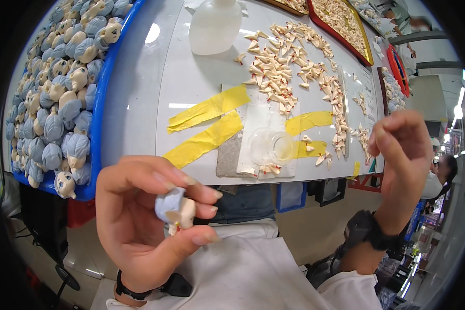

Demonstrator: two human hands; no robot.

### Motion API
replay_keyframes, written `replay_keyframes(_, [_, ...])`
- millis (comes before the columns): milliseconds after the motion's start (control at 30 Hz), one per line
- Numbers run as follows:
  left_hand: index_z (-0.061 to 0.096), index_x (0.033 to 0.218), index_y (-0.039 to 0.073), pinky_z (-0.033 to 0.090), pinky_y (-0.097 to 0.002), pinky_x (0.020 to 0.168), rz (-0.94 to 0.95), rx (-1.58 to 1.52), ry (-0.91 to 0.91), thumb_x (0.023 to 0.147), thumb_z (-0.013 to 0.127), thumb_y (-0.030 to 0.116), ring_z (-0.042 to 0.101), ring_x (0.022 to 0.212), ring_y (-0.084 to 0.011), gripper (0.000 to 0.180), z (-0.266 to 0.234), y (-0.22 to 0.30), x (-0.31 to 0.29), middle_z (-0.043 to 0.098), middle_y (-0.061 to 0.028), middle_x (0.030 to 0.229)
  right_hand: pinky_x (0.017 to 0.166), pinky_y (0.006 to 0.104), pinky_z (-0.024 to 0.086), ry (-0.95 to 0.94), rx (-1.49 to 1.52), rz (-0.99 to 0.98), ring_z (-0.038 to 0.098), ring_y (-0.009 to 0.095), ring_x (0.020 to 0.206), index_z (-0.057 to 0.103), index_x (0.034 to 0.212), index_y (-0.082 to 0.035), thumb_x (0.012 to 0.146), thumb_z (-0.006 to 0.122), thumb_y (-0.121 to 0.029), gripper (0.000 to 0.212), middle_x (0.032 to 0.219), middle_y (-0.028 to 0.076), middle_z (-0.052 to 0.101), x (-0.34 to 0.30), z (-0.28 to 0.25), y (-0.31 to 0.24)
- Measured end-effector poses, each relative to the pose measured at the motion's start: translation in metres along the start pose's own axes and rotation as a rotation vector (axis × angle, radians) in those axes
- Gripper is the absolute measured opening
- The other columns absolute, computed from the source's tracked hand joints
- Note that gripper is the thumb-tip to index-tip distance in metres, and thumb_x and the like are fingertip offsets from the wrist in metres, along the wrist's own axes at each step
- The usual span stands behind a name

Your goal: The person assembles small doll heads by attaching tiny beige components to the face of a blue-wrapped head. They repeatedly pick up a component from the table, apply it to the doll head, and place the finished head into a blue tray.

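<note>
The left hand (123, 219) pinches a smooth, rounded doll head (171, 205) with blue hair, left of the clear jar (281, 148). Right of the jar, the right hand (407, 147) half curls, any hold unclear

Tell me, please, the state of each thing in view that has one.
Left hand: closed on a doll head
Right hand: raised, any hold unclear
Blue tray: heaped with doll heads
Pale pieces: loose, scattered
Yellow tape: laid flat
Translucent bottle: upright, top out of view
</note>
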State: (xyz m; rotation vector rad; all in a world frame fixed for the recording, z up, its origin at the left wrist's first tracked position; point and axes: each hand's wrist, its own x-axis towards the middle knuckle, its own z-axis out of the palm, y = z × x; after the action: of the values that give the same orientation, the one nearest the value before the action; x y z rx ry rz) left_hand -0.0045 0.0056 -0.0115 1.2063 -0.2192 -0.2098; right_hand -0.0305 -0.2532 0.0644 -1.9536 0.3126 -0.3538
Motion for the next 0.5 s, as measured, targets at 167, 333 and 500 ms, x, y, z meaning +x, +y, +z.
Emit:
replay_keyframes(167, [0.045, 0.104, 0.000, 0.046, -0.0274, 0.067, 0.117, 0.287, -0.146, 0.063, 0.078, 0.024, 0.054, 0.085, -0.0206, 0.058, -0.008, -0.006, 0.004, 0.052, -0.0119, 0.094, 0.056, 0.0229, 0.047, -0.080, 0.338, 0.144, 0.059, 0.014, 0.063, 0.056, 0.090, 0.003, 0.071, 0.065, 0.001, 0.021, 0.075, 0.010, 0.061, -0.033, 0.007, 0.015])
replay_keyframes(333, [0.047, 0.098, 0.003, 0.047, -0.0262, 0.067, 0.004, 0.071, -0.111, 0.064, 0.078, 0.024, 0.054, 0.085, -0.0209, 0.051, -0.001, -0.004, 0.001, 0.049, -0.0116, 0.095, 0.060, 0.0240, 0.047, -0.094, 0.323, 0.021, 0.059, 0.017, 0.066, 0.061, 0.081, 0.007, 0.066, 0.064, 0.010, 0.015, 0.075, 0.013, 0.061, -0.031, 0.031, 0.019])
replay_keyframes(500, [0.049, 0.093, 0.007, 0.047, -0.0249, 0.066, 0.161, 0.148, -0.227, 0.063, 0.079, 0.022, 0.055, 0.083, -0.0209, 0.044, -0.008, -0.010, 0.005, 0.048, -0.0116, 0.097, 0.066, 0.0237, 0.044, -0.102, 0.024, -0.209, 0.054, 0.015, 0.072, 0.057, 0.080, 0.002, 0.071, 0.066, 0.002, 0.013, 0.079, 0.010, 0.056, -0.017, 0.042, 0.020])
